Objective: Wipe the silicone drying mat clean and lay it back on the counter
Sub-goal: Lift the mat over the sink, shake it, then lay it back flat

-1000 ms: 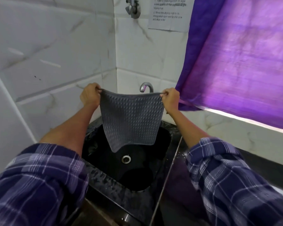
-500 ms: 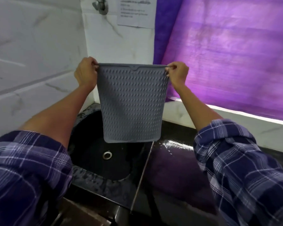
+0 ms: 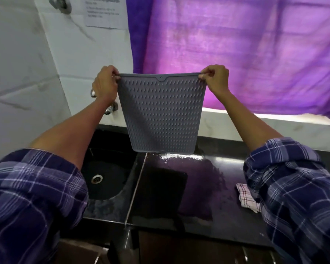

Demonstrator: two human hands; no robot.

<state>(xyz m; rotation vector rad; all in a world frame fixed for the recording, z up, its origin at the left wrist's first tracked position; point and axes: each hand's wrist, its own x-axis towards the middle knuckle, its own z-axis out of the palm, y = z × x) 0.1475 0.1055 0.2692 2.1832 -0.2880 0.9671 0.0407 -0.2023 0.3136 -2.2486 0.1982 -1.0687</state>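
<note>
- The grey mat (image 3: 162,113) hung upright in the air, stretched flat between the two hands, its dimpled face toward the camera.
- The left hand (image 3: 105,83) pinched the mat's top corner at 9 o'clock from the mat's middle, fingers curled over the rim.
- The right hand (image 3: 215,79) pinched the opposite top corner, toward 2 o'clock from the mat's middle, thumb and fingers closed on the edge.
- A small notch with a hole sat at the centre of the mat's top edge, at 12 o'clock.
- The mat's lower edge hung free above the back of the black table (image 3: 208,187), apart from it; whether it brushed the wet surface could not be told.
- A wet patch shone on the table just under the mat's bottom edge, at 6 o'clock.
- The black sink (image 3: 107,180) with its round drain lay toward 7 o'clock from the mat, left of the table's seam.
- A checked cloth (image 3: 245,197) lay crumpled on the table toward 4 o'clock, partly hidden by the right plaid sleeve.
- A metal tap (image 3: 111,108) showed just behind the left wrist.
- A purple curtain (image 3: 246,54) filled the wall behind the mat from 12 to 3 o'clock.
- A printed sheet of paper (image 3: 105,11) hung on the white tiles at 11 o'clock; its lines of writing were too blurred to read.
- No brand mark could be made out on the mat.
</note>
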